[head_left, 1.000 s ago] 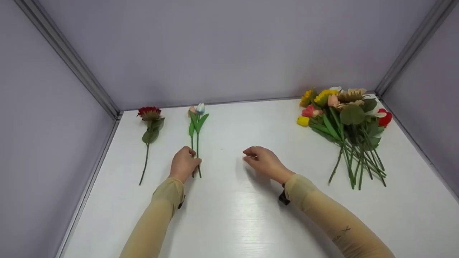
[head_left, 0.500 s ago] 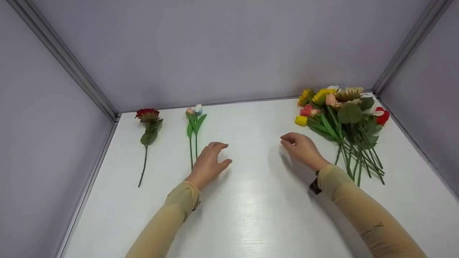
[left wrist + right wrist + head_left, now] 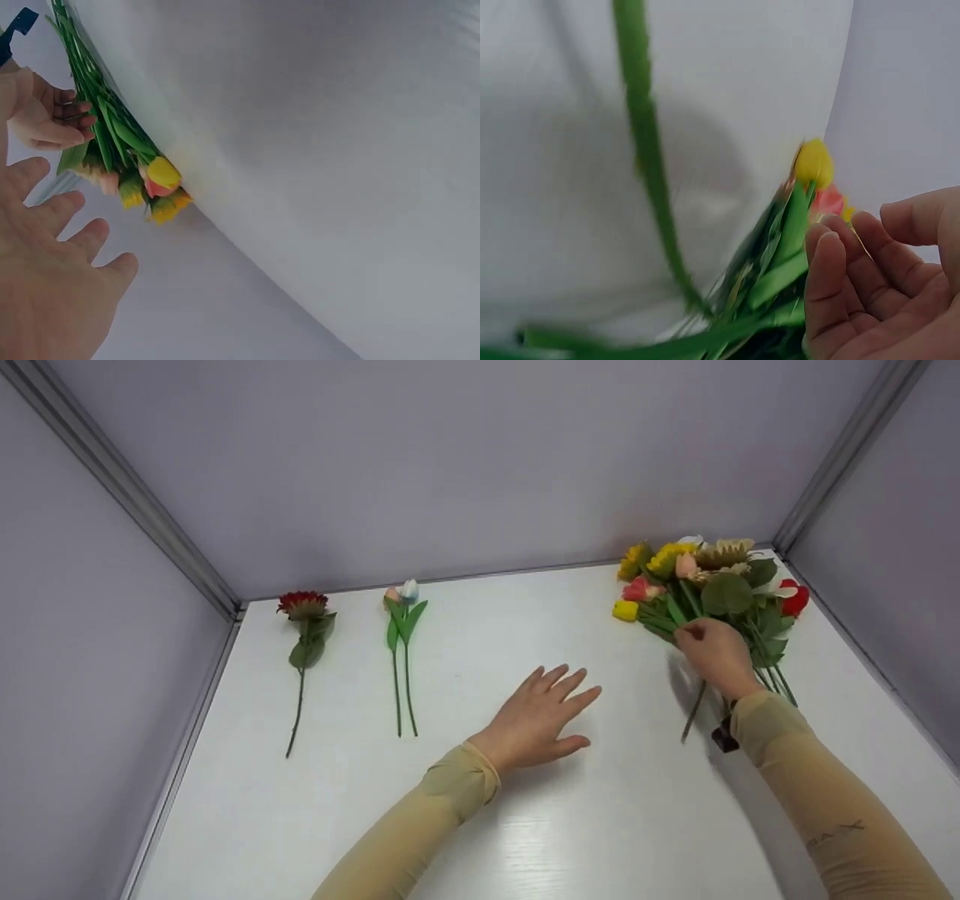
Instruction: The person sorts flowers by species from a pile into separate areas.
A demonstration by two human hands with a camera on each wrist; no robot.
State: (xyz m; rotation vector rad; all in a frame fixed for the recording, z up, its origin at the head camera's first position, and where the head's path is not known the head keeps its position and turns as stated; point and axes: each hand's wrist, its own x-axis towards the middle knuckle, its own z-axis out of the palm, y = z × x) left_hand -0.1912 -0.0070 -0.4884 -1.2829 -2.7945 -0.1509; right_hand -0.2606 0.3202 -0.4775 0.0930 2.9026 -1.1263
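Far to the left of the left hand, a red flower (image 3: 302, 604) is lying on the white table (image 3: 525, 825), with 2 tulips (image 3: 401, 594) lying nearer. The left hand (image 3: 541, 718) is hovering flat, fingers spread wide, holding nothing. The right hand (image 3: 716, 654) is resting on the bunch of flowers (image 3: 705, 577), fingers loosely curled over its stems; whether it is gripping any is unclear.

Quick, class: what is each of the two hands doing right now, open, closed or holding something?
Left hand: open, fingers spread, holding nothing.
Right hand: on the pile of flowers, fingers loosely curled; whether it grips a stem cannot be told.
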